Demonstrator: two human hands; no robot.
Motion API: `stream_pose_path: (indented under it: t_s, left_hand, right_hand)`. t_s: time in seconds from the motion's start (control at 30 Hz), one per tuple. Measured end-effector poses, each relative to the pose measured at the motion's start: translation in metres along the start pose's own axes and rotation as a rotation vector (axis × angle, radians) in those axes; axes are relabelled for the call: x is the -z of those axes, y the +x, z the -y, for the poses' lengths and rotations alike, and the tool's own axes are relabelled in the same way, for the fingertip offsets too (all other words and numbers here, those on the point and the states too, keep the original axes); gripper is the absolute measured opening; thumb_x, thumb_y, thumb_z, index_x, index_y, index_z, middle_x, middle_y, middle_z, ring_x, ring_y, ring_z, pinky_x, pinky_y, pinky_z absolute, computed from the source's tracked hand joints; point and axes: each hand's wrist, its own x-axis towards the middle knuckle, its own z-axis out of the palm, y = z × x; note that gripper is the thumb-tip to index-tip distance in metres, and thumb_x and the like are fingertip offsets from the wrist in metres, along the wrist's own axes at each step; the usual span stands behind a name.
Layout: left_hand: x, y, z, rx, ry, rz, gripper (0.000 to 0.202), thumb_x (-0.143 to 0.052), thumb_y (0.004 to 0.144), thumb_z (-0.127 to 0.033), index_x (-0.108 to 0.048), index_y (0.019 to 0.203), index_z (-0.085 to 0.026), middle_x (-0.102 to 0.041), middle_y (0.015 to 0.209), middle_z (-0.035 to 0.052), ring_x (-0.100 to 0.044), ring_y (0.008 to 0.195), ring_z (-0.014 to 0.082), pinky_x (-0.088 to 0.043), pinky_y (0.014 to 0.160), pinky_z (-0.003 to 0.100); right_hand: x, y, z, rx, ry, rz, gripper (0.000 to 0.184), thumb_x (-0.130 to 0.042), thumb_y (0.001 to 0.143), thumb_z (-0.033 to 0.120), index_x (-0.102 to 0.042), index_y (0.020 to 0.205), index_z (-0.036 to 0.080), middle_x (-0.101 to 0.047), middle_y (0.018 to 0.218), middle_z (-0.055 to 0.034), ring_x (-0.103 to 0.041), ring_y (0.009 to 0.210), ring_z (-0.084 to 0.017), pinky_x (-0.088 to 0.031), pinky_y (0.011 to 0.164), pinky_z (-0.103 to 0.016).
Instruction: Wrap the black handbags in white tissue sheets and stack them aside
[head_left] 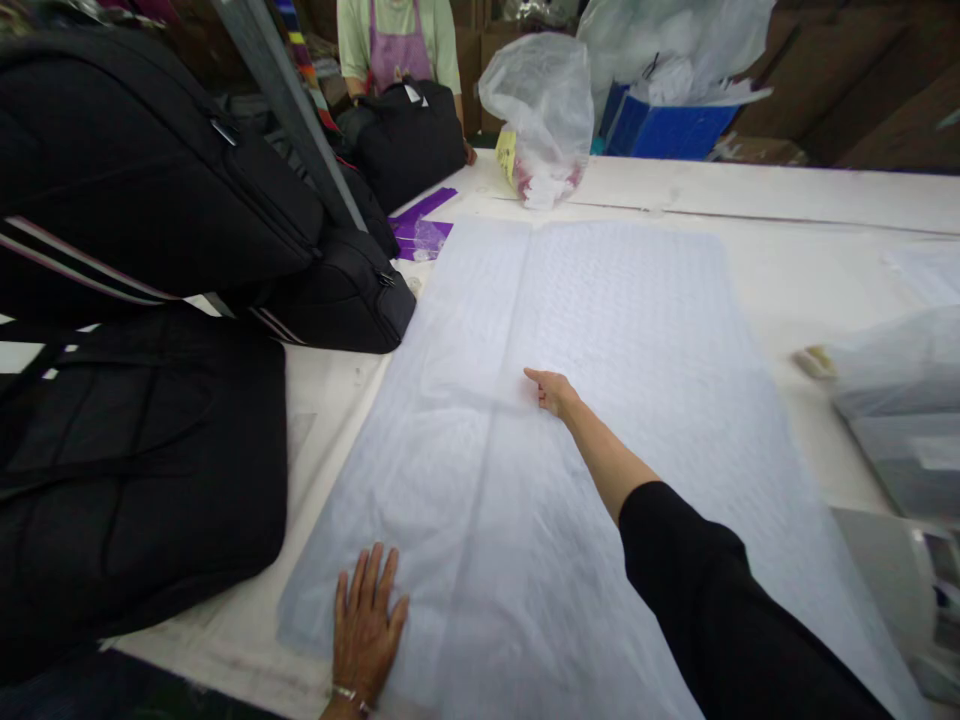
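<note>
A large, translucent white plastic sheet point(645, 330) lies spread over the table, with a lengthwise crease and several wrinkles. My left hand point(367, 625) rests flat on its near left part, fingers spread, a bracelet at the wrist. Farther out, near the middle of the sheet, my right hand point(553, 392) has its fingers curled together at a thin raised fold of the plastic. The forefinger side points left. What lies inside the curled fingers is partly hidden.
Black bags point(150, 470) are piled along the left, beside a slanted metal post point(296, 110). Across the table a person in a purple apron point(394, 45) handles a black bag point(405, 140). A clear plastic bag point(544, 120), blue box point(667, 125) and wrapped items point(907, 400) stand around.
</note>
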Motion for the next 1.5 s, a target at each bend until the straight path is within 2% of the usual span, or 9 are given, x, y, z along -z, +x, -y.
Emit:
stream_pose_path:
  t_s: [0.2,0.37,0.53,0.67,0.8,0.97,1.2,1.33,1.5]
  left_hand:
    - [0.002,-0.001,-0.002,0.033,-0.003,0.068,0.071,-0.046,0.093,-0.026,-0.014,0.156,-0.028,-0.033,0.157,0.0101,-0.026,0.147,0.0289,-0.018,0.119,0.056]
    - [0.006,-0.002,-0.004,0.043,-0.012,0.104,0.07,-0.046,0.094,-0.026,-0.014,0.156,-0.027,-0.034,0.156,0.0118,-0.025,0.147,0.0296,-0.018,0.118,0.058]
    - [0.007,-0.001,-0.005,0.036,-0.014,0.118,0.068,-0.046,0.095,-0.027,-0.017,0.156,-0.024,-0.036,0.155,0.014,-0.024,0.147,0.0307,-0.018,0.118,0.058]
    - [0.015,-0.002,-0.006,0.076,0.008,0.162,0.059,-0.043,0.097,-0.029,-0.028,0.153,-0.023,-0.039,0.153,0.0131,-0.031,0.144,0.0304,-0.019,0.118,0.057]
    - [0.029,0.01,-0.002,0.159,-0.012,0.125,0.049,-0.042,0.098,-0.029,-0.04,0.146,-0.021,-0.054,0.142,0.0125,-0.045,0.134,0.0276,-0.031,0.113,0.05]
    - [0.034,0.084,0.013,0.281,-0.121,0.028,0.044,-0.044,0.098,-0.036,-0.046,0.137,-0.016,-0.056,0.136,0.0144,-0.052,0.126,0.0258,-0.044,0.103,0.042]
    - [0.008,0.233,0.011,0.544,-0.094,0.293,0.05,-0.062,0.085,-0.044,-0.053,0.126,-0.017,-0.066,0.115,0.0125,-0.059,0.112,0.0293,-0.047,0.092,0.04]
    - [-0.003,0.264,0.009,0.677,-0.176,0.421,0.022,-0.058,0.086,-0.039,-0.062,0.1,-0.022,-0.071,0.091,0.0035,-0.065,0.091,0.0221,-0.046,0.077,0.031]
    - [-0.008,0.266,0.014,0.676,-0.207,0.432,0.018,-0.056,0.086,-0.037,-0.063,0.091,-0.021,-0.071,0.089,0.0022,-0.064,0.082,0.0185,-0.042,0.068,0.027]
  right_hand:
    - [-0.005,0.029,0.019,0.067,0.056,-0.036,0.019,-0.071,0.071,0.02,-0.053,0.075,0.019,-0.057,0.063,0.0022,-0.054,0.054,-0.012,-0.046,0.049,-0.023]
    - [0.002,0.039,0.013,0.228,0.011,-0.149,0.015,-0.069,0.071,0.024,-0.055,0.073,0.018,-0.05,0.058,0.0059,-0.042,0.047,-0.008,-0.032,0.041,-0.019]
    - [0.006,0.047,0.007,0.292,-0.05,-0.227,0.017,-0.069,0.068,0.025,-0.058,0.076,0.016,-0.052,0.061,0.0049,-0.043,0.05,-0.008,-0.033,0.044,-0.02]
    - [0.003,0.047,0.003,0.325,-0.09,-0.266,0.036,-0.071,0.066,0.027,-0.06,0.098,0.015,-0.057,0.07,0.0032,-0.05,0.054,-0.011,-0.042,0.049,-0.023]
    - [-0.002,0.038,-0.013,0.602,-0.205,-0.379,0.054,-0.064,0.072,0.033,-0.051,0.122,0.018,-0.064,0.087,0.0002,-0.057,0.061,-0.012,-0.051,0.063,-0.029]
    - [-0.009,0.039,-0.034,0.89,-0.352,-0.377,0.046,-0.059,0.076,0.033,-0.054,0.12,0.017,-0.064,0.095,-0.0042,-0.061,0.075,-0.015,-0.053,0.073,-0.032]
    - [-0.009,0.051,-0.04,0.989,-0.413,-0.387,0.043,-0.053,0.079,0.025,-0.053,0.121,0.016,-0.062,0.102,-0.0084,-0.058,0.073,-0.014,-0.052,0.068,-0.031]
    - [-0.008,0.052,-0.042,1.035,-0.436,-0.389,0.041,-0.05,0.081,0.021,-0.053,0.121,0.016,-0.06,0.105,-0.0087,-0.058,0.073,-0.014,-0.052,0.07,-0.032]
    - [-0.008,0.053,-0.043,1.065,-0.443,-0.383,0.041,-0.046,0.081,0.016,-0.053,0.122,0.016,-0.058,0.104,-0.0079,-0.055,0.073,-0.014,-0.052,0.073,-0.033]
